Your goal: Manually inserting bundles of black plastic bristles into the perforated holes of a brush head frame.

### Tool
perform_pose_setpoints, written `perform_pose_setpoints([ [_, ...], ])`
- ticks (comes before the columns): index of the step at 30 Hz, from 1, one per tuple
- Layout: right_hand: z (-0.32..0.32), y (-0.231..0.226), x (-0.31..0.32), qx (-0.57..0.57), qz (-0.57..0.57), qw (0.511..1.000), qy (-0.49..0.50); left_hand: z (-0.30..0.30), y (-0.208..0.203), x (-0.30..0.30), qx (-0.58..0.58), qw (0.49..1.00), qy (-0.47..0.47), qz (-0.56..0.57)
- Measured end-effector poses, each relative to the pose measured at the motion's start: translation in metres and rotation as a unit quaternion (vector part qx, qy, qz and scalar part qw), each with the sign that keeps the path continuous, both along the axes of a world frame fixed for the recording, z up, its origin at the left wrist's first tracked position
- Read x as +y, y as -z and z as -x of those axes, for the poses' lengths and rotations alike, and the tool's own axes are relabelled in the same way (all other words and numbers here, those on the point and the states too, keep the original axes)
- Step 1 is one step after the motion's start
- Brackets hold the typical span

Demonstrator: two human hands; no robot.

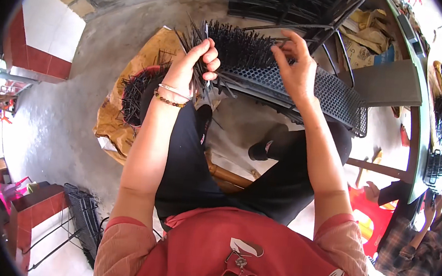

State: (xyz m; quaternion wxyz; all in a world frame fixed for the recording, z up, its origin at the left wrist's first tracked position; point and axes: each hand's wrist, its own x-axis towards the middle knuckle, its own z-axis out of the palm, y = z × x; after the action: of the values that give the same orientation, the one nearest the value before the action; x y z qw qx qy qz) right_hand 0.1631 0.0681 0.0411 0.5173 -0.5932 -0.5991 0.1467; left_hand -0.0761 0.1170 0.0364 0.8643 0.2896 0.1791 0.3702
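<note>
My left hand (198, 62) is closed round a bundle of thin black sticks (190, 38) that poke out above and below the fist. In front of me lies a black perforated plate (335, 93), its far left part densely covered with upright black sticks (239, 45). Over the right side of these sticks hovers my right hand (296, 66); its fingers are bent, with thumb and forefinger apart, and nothing shows clearly between them. By my left knee stands a reddish tub (150, 70) of loose black sticks (131, 96).
Brown sacking (110, 112) lies under the tub. Black metal racks (275, 3) stand beyond the plate. On the right is a green-edged table (419, 150) holding more black pieces, with another person (411, 249) beside it. A black panel (82, 212) leans at lower left.
</note>
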Motion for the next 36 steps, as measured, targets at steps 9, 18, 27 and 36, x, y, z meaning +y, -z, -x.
perform_pose_setpoints([
  [9,0.006,0.021,0.003,-0.008,-0.011,0.999,-0.029,-0.021,-0.004,-0.009,0.127,0.991,0.000,-0.044],
  [18,0.013,0.032,0.008,-0.121,-0.030,0.992,-0.016,-0.014,0.000,-0.008,0.129,0.991,-0.013,-0.016],
  [27,0.017,0.028,0.006,-0.170,-0.055,0.983,-0.025,-0.011,0.005,-0.002,0.083,0.996,-0.009,0.020],
  [36,0.018,0.033,0.006,-0.184,-0.079,0.979,-0.036,-0.007,0.012,0.004,0.012,0.997,0.009,0.071],
])
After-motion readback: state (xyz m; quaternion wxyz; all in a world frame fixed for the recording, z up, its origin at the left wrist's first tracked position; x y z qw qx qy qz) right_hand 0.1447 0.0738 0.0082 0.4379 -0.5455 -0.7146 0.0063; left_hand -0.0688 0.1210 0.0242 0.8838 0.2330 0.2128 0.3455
